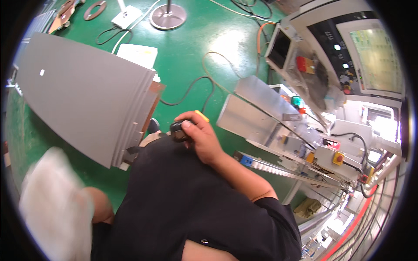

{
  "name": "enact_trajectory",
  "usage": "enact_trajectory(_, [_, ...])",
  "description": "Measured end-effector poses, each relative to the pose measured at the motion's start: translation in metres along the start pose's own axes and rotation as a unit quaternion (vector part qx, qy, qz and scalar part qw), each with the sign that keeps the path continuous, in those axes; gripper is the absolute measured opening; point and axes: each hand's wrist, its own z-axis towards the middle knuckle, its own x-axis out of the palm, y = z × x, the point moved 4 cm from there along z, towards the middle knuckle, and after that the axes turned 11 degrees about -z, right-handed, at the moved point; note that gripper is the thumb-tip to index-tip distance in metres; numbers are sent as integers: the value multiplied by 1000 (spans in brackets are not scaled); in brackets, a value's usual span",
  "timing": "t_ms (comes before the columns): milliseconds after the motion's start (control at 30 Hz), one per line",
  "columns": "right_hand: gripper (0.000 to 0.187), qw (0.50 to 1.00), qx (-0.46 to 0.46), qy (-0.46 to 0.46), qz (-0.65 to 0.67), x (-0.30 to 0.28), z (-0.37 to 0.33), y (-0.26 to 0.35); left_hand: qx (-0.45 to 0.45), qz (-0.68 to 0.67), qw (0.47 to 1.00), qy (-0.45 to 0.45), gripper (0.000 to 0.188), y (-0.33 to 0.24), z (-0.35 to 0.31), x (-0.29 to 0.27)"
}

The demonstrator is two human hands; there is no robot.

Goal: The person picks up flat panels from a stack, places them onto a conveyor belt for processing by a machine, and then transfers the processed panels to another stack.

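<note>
In front of my body, my right hand [202, 135] is closed around a small rounded black object [177, 131] whose exact kind I cannot make out. A bit of yellow [202, 116] shows just behind its fingers. At the lower left, a pale white sheet-like thing [52, 204], cloth or thin plastic, is smeared by motion. It covers my left hand, so only part of my left arm [99, 205] shows beside it and the fingers are hidden. Nearest to both arms stands a large grey panel-topped piece [82, 95], with layered edges toward me.
A bench with metal plates [248, 117] and a blue-ended rail [246, 161] stands close on my right. Beyond it is a machine with a lit screen [376, 61]. Cables [191, 89] cross the green floor, near a round metal stand base [168, 18] and a white sheet [138, 55].
</note>
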Motion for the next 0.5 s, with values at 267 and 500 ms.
enact_trajectory(267, [37, 996, -88, 10, 28, 14, 5, 6, -362, -308, 877, 72, 20, 134, -48, 157])
enact_trajectory(500, [23, 999, -31, 6, -22, 8, 8, -1, -338, -235, 903, 124, 18, 130, -56, 167])
